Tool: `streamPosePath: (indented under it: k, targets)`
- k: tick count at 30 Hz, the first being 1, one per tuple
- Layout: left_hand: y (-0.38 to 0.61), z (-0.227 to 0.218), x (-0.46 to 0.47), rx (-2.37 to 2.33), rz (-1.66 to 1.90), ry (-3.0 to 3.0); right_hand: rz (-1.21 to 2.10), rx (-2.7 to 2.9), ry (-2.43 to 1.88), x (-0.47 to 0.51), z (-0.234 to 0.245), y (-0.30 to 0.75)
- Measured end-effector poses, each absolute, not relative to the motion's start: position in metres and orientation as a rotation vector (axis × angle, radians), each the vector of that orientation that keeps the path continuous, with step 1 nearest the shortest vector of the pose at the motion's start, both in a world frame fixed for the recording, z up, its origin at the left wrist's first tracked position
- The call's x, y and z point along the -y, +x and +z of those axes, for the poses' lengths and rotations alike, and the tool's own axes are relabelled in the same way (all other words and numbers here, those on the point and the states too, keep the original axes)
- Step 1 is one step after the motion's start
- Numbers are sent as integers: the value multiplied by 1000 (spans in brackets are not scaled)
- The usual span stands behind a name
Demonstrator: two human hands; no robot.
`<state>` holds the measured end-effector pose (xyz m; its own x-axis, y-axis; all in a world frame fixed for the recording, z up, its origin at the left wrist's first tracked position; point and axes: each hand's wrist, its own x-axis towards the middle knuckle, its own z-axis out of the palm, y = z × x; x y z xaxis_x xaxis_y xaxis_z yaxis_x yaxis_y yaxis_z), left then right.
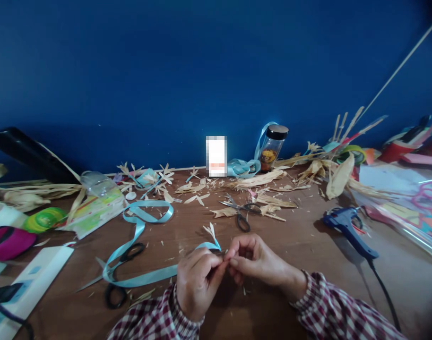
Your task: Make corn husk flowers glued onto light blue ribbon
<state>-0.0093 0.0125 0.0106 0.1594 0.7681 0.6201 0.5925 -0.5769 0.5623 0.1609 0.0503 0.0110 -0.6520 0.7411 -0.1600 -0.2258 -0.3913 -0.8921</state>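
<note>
My left hand (201, 278) and my right hand (259, 262) meet fingertip to fingertip low in the middle, both closed in a pinch. Just above their tips stands a small pale corn-husk flower (211, 231); its lower end is hidden between the fingers. A light blue satin ribbon (148, 276) runs from the left, passes behind my left hand and reaches the flower's base. Its slack loops over the table to the left. Beneath that ribbon lies one pair of scissors (114, 295) with black handles, and another pair of scissors (243, 222) lies open beyond my hands.
Husk scraps (269, 179) litter the brown table's back. A lidded glass jar (272, 148) leans by coiled ribbon (243, 168). At right rests a blue glue gun (352, 229) with its cord; at left, a white power strip (42, 274). Finished-looking husk flowers (152, 178) lie back left.
</note>
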Motion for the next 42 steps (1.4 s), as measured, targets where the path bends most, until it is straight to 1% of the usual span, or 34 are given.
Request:
streamPosePath:
  k: [9, 13, 16, 20, 23, 26, 32, 36, 40, 42]
  targets:
    - [-9, 9, -10, -1297, 1413, 2228, 2127, 1257, -718, -52, 8, 163]
    - [-10, 10, -14, -1287, 1390, 2154, 1955, 1289, -825, -52, 16, 156]
    - [-12, 11, -15, -1305, 1445, 2091, 1811, 1257, -857, -51, 22, 154]
    - [-15, 10, -11, -1235, 1396, 2101, 1731, 1301, -874, -50, 25, 157]
    - [-13, 11, -9, -1288, 1354, 2059, 1653, 1368, -909, -49, 23, 158]
    - [-11, 13, -11, -1334, 1359, 2093, 1596, 1422, -921, -48, 20, 156]
    - [-10, 13, -16, -1211, 1406, 2167, 1511, 1435, -940, -49, 17, 154]
    - [-11, 13, -16, -1234, 1402, 2160, 1329, 1505, -963, -47, 11, 158]
    - [-11, 14, -14, -1271, 1400, 2133, 1004, 1587, -1096, -47, 10, 161]
    - [-12, 14, -13, -1292, 1379, 2108, 840, 1642, -1092, -47, 14, 161]
